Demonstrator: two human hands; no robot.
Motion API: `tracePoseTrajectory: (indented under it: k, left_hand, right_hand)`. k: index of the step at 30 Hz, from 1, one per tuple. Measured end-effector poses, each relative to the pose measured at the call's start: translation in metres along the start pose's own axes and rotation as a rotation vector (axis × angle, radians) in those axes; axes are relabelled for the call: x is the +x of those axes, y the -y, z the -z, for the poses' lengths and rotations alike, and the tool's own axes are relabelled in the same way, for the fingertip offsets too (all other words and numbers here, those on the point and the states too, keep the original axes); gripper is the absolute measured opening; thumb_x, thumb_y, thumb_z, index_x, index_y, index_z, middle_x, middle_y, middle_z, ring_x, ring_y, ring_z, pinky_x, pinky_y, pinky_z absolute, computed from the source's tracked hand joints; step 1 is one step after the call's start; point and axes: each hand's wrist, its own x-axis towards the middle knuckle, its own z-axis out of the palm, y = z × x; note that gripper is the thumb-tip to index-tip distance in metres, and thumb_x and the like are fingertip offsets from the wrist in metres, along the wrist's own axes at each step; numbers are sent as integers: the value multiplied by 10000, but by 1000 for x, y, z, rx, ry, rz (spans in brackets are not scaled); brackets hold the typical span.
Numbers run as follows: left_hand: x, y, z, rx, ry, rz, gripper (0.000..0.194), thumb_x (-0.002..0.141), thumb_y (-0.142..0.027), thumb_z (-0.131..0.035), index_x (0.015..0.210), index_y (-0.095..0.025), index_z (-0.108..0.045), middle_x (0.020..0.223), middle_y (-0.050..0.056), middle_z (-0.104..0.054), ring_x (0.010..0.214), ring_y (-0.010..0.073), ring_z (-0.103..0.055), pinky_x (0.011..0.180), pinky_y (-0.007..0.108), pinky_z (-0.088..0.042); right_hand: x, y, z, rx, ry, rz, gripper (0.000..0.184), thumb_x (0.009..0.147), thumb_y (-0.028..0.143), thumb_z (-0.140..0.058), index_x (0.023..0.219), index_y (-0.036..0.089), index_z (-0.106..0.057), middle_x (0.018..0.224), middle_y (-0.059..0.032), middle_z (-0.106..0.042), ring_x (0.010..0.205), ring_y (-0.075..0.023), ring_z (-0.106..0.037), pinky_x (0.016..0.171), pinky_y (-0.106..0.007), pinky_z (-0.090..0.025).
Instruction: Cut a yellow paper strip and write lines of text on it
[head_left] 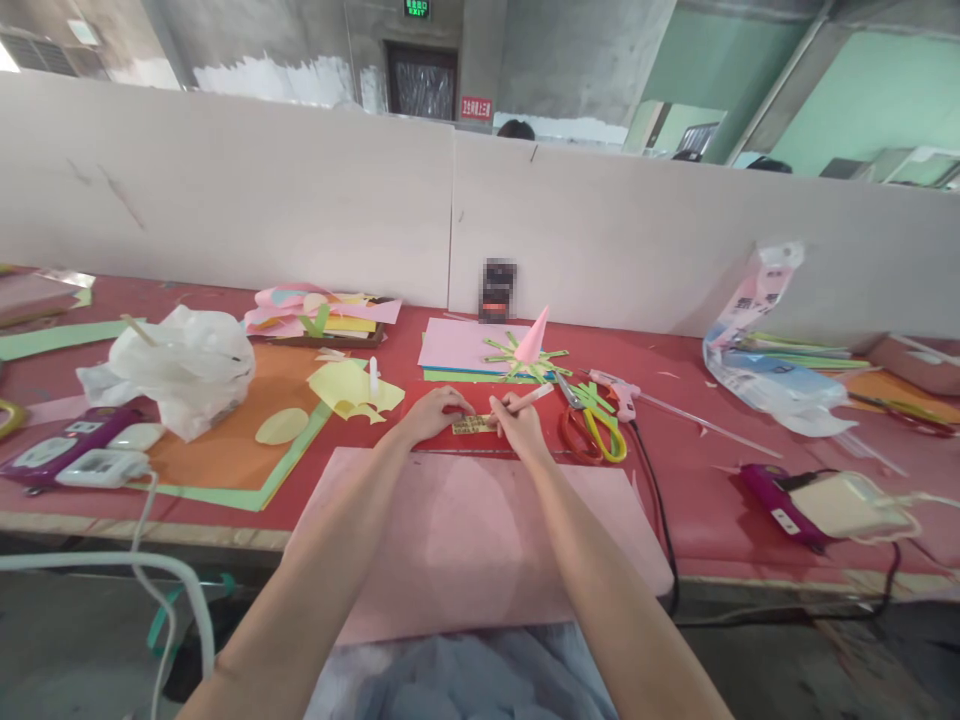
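Note:
A small yellow paper strip [470, 426] with dark markings lies on a red sheet [427, 434] before me. My left hand [433, 416] has its fingers curled and holds the strip's left end. In my right hand [516, 420] a pale pink pen [532, 397] is gripped, with its tip over the right end of the strip. Just right of that hand are yellow-and-red handled scissors [606, 434]. Behind my hands, a pink paper cone [534, 338] stands on green strips that fan out like rays [556, 356], on top of stacked colored paper [459, 346].
A pink glue gun [616, 390] lies right, its black cable running off the table edge. Left are orange paper [225, 455], yellow scraps [337, 385], a crumpled white bag [184, 360] and a purple power strip [67, 445]. Another power strip [776, 505] sits right. A white partition [337, 220] stands behind.

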Motion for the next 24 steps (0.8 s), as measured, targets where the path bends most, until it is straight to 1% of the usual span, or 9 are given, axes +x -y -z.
tracePoseTrajectory:
  k: [7,11,15,19,24]
  left_hand:
    - [-1,-6,3,16,28,11,258,778,-149,-490,878,-260,-701,958,11,-573,928,152,-549,893,286,-418]
    - [-3,-9,3,45,45,4,237,796,-174,-498,896,-261,-695,982,16,-570,951,153,-539,909,290,-410]
    - [-2,-7,2,65,52,-9,241,806,-160,-491,888,-248,-699,974,20,-575,958,153,-534,906,283,-404]
    - [0,-4,0,62,46,-22,252,815,-145,-478,885,-232,-704,974,29,-576,952,154,-535,894,279,-401]
    - [-1,-3,0,43,39,-18,245,827,-164,-479,895,-243,-701,970,23,-576,950,146,-537,898,277,-397]
  right_hand:
    - [-3,3,-3,-16,29,41,372,780,509,-513,557,228,-410,416,42,-541,445,-136,-550,500,-226,-422]
    - [-3,3,-3,-59,16,25,373,789,506,-489,551,230,-407,410,48,-538,435,-131,-541,494,-221,-419]
    - [-3,2,-3,-97,12,8,375,794,509,-471,555,229,-401,427,47,-552,420,-124,-525,482,-214,-406]
    - [-3,3,-2,-113,23,38,369,801,504,-463,563,228,-406,424,50,-536,449,-126,-538,504,-210,-406]
    - [-4,2,-1,-127,40,51,332,799,442,-475,561,223,-396,420,63,-521,396,-107,-477,458,-203,-371]
